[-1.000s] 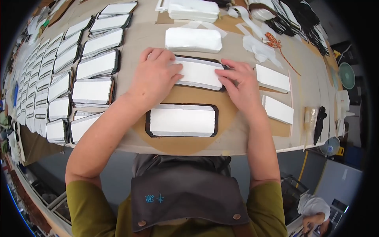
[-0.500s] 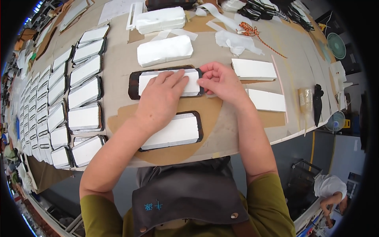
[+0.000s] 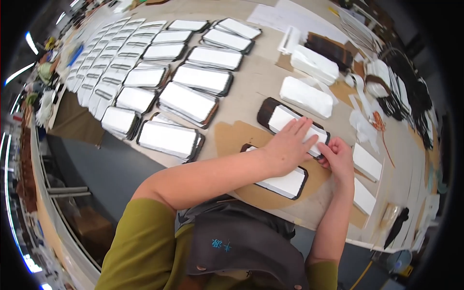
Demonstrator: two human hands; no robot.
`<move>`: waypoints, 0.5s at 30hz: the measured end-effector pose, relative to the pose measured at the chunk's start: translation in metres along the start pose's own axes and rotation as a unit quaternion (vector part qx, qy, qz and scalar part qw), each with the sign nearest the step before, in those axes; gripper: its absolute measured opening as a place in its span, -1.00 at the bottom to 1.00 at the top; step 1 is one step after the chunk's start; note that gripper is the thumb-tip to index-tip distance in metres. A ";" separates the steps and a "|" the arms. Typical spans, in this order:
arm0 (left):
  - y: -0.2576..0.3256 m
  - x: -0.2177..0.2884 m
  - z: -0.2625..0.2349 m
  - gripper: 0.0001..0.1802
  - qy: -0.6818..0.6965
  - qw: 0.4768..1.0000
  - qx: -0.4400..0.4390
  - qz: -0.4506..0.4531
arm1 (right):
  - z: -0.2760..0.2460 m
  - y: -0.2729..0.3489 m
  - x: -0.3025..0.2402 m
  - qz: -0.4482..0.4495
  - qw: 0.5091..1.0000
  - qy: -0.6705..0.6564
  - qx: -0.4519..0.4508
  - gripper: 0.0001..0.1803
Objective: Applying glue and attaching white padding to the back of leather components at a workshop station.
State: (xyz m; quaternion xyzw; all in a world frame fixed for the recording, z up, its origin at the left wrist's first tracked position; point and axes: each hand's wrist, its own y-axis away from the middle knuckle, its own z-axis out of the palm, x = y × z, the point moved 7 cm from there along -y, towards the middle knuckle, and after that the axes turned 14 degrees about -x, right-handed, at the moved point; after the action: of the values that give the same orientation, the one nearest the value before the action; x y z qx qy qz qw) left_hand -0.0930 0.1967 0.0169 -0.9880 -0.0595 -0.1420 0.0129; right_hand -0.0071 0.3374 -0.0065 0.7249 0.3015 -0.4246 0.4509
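A white board with a grey border lies on a larger dark brown piece of sheet material with rounded corners. My left hand rests on the board, its fingers stretched out flat. At the right end my right hand pinches the dark piece's edge between thumb and fingers; the fingertips partly hide that edge. Nearer to me, and partly under my left wrist, lies a similar dark-edged white panel on a tan sheet.
Many finished-looking white panels stand in rows of small stacks on the left. Beyond my hands are white stacks of sheets. On the right lie two bare white boards, an orange cord and dark strips.
My view has turned left, so the table and hands appear farther right. My left hand still presses the board, and my right hand still pinches the dark edge at its right end.
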 end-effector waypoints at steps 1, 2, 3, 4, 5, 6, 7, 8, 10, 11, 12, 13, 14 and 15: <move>0.002 -0.001 0.000 -0.38 0.008 1.000 -0.003 -0.006 | 0.003 -0.001 -0.002 0.006 1.000 0.015 -0.009 -0.71; 0.004 -0.004 -0.001 -0.38 0.003 1.000 0.005 -0.019 | 0.004 -0.003 -0.005 0.012 0.999 0.030 -0.015 -0.70; 0.005 -0.005 0.000 -0.33 0.016 0.999 -0.016 -0.024 | 0.004 -0.004 -0.007 0.006 0.999 0.034 -0.019 -0.70; 0.006 -0.006 0.000 -0.28 0.028 0.999 -0.037 -0.028 | 0.005 -0.005 -0.007 0.005 0.999 0.026 -0.032 -0.68; 0.006 -0.007 -0.003 -0.28 0.025 0.999 -0.032 -0.031 | 0.005 -0.006 -0.006 0.005 0.999 0.018 -0.044 -0.67; 0.005 -0.006 -0.004 -0.22 0.037 0.998 -0.047 -0.038 | 0.000 -0.008 -0.002 0.001 0.999 0.021 -0.042 -0.67; 0.004 -0.005 -0.004 -0.16 0.049 0.996 -0.061 -0.044 | -0.003 -0.010 0.003 -0.008 0.998 -0.019 -0.059 -0.68; 0.002 -0.002 -0.007 -0.16 0.047 0.996 -0.056 -0.043 | -0.005 -0.012 0.007 -0.018 0.995 -0.059 -0.075 -0.68; -0.001 -0.002 -0.012 -0.11 0.065 0.995 -0.023 -0.079 | 0.001 -0.010 0.004 -0.050 0.984 -0.143 -0.089 -0.69; -0.004 -0.001 -0.012 -0.11 0.064 0.995 -0.021 -0.079 | 0.005 -0.009 0.001 -0.078 0.965 -0.227 -0.103 -0.67; -0.004 -0.003 -0.016 -0.17 0.049 0.994 0.009 -0.093 | 0.009 -0.006 -0.003 -0.080 0.965 -0.225 -0.105 -0.67; -0.003 -0.005 -0.019 -0.23 0.034 0.993 0.039 -0.108 | 0.014 -0.003 -0.010 -0.110 0.952 -0.260 -0.114 -0.66; -0.002 -0.008 -0.018 -0.23 0.033 0.993 0.041 -0.110 | 0.017 -0.001 -0.016 -0.140 0.937 -0.295 -0.123 -0.63; -0.004 -0.010 -0.023 -0.38 0.038 0.992 0.052 -0.104 | 0.015 0.000 -0.014 -0.140 0.937 -0.296 -0.120 -0.63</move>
State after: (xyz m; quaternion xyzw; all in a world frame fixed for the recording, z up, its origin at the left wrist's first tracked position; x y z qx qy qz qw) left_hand -0.1096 0.1981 0.0359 -0.9683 -0.1692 -0.1763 0.0516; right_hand -0.0185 0.3226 0.0028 0.4574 0.3020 -0.6392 0.5395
